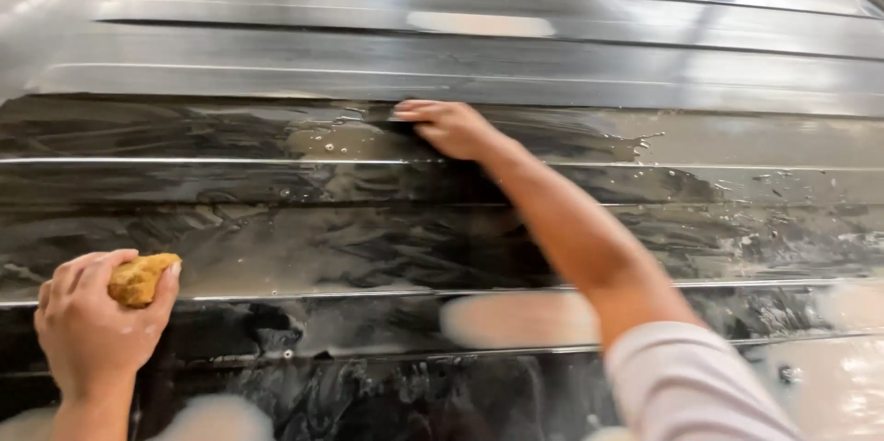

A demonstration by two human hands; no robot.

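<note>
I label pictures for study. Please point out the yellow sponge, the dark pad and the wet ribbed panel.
yellow sponge [140, 279], head view, its exposed top.
dark pad [401, 124], head view, visible edge.
wet ribbed panel [737, 238], head view, bare part.

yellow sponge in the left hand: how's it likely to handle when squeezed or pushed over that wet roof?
Probably soft: the yellow sponge looks porous and sits pinched in the left hand. Likely light for its size, as fingertips alone hold it. It would probably slide easily, since the ribbed dark roof is streaked with soapy water. The right hand presses something dark farther up; what it is cannot be told.
</note>
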